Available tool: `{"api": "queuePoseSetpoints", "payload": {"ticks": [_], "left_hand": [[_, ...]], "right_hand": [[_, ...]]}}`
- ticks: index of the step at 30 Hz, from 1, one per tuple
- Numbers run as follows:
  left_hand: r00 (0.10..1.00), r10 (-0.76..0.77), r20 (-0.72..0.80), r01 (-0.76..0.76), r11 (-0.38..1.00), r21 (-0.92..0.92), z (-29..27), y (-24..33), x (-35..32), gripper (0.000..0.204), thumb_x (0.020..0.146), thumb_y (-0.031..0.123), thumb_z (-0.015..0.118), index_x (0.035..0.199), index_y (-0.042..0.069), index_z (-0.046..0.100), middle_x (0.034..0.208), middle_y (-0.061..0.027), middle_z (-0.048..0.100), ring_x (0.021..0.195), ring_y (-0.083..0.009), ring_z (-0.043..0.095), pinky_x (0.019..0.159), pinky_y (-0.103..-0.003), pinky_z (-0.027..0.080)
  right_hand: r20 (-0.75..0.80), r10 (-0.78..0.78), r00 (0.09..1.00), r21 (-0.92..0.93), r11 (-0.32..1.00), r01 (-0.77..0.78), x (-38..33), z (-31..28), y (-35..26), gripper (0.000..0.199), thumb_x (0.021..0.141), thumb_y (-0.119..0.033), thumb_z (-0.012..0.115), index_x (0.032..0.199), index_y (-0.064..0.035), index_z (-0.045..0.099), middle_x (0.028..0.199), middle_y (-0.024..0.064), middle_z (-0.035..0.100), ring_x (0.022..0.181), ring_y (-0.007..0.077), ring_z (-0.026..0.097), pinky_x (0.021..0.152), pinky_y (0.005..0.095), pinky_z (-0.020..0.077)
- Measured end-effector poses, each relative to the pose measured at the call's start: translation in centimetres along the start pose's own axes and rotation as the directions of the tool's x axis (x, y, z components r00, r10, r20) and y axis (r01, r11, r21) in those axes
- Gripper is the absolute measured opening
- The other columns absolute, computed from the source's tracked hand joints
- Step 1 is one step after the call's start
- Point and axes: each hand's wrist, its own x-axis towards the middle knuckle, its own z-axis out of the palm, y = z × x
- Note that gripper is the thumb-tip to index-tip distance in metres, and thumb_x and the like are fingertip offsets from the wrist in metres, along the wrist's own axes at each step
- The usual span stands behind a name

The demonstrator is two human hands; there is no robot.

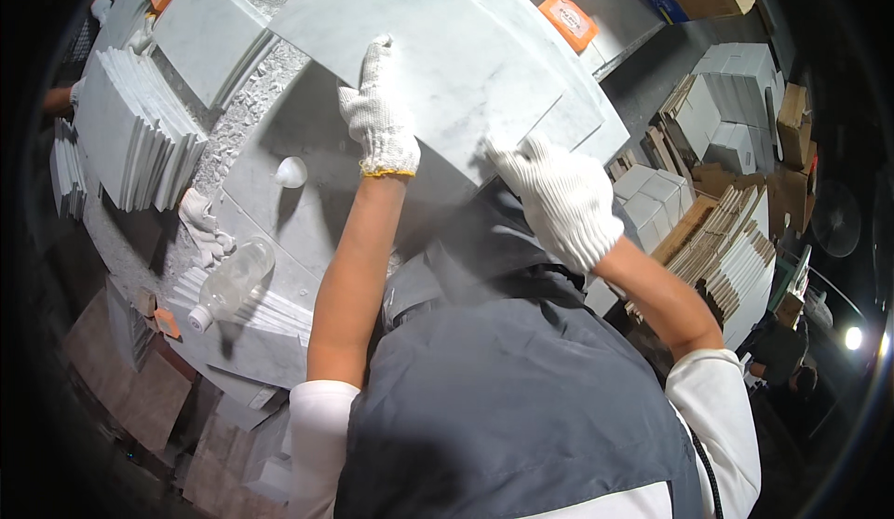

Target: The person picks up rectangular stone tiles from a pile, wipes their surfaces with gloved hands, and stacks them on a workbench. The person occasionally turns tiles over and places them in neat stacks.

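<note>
A large pale grey marble tile (pixel 456 63) lies in front of me, its near corner pointing toward my body. My left hand (pixel 382 119), in a white knit glove with a yellow cuff, grips the tile's left edge, with one digit stretched over the top face. My right hand (pixel 559 193), also in a white glove, is closed at the tile's near corner. Its fingertips are smeared by motion, and a small dark thing there is too blurred to name. Faint haze hangs just below that corner. More marble shows under the tile's right side.
Left are a white rounded object (pixel 291 173), a clear plastic bottle (pixel 233 282), a crumpled glove (pixel 202 226) and stacked tiles (pixel 140 128) among white rubble. An orange box (pixel 568 22) lies beyond the tile; cartons (pixel 736 81) stand right. Another person's hand (pixel 74 95) shows far left.
</note>
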Motion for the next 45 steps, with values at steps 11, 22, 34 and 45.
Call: {"api": "queuePoseSetpoints", "payload": {"ticks": [11,22,34,45], "left_hand": [[0.993,0.066,-0.097,-0.07,0.997,-0.041,0.8,0.9,-0.8,0.038,0.103,0.024,0.063,0.13,-0.003,0.066,0.131,-0.0119,0.069,0.115,-0.0165,0.067,0.098,-0.03,0.052],[0.994,0.069,-0.079,-0.077,0.992,-0.102,1.0,1.1,-0.8,0.037,0.104,0.021,0.06,0.132,-0.005,0.064,0.129,-0.0117,0.07,0.12,-0.0178,0.066,0.104,-0.032,0.05],[0.889,0.349,0.297,-0.454,0.578,0.679,-2.7,-2.5,2.0,0.057,0.096,0.015,0.057,0.153,0.012,0.048,0.157,-0.0091,0.049,0.126,-0.0293,0.059,0.109,-0.037,0.045],[0.9,0.416,0.132,-0.411,0.706,0.577,-1.6,-1.3,1.5,0.049,0.105,0.024,0.057,0.146,-0.003,0.051,0.136,-0.0125,0.065,0.127,-0.0187,0.059,0.11,-0.032,0.044]], "right_hand": [[0.082,0.21,0.974,0.594,0.774,-0.217,-0.6,2.1,1.5,0.03,0.1,-0.035,0.056,0.117,-0.016,0.071,0.095,0.0103,0.072,0.082,0.0212,0.071,0.073,0.033,0.059],[-0.082,-0.119,0.989,-0.056,0.992,0.115,3.1,-1.2,0.3,0.031,0.093,-0.021,0.064,0.123,-0.0151,0.069,0.095,0.0091,0.071,0.083,0.0253,0.071,0.072,0.037,0.0567],[-0.225,-0.341,0.913,0.046,0.932,0.36,8.5,1.4,0.3,0.031,0.092,-0.012,0.057,0.122,-0.0073,0.064,0.109,0.0191,0.067,0.097,0.0349,0.068,0.083,0.0445,0.0561],[0.337,-0.031,0.941,0.021,0.999,0.026,-4.3,-2.6,4.1,0.028,0.098,-0.021,0.054,0.124,-0.0189,0.064,0.099,0.0141,0.069,0.09,0.0334,0.07,0.075,0.0421,0.0558]]}}
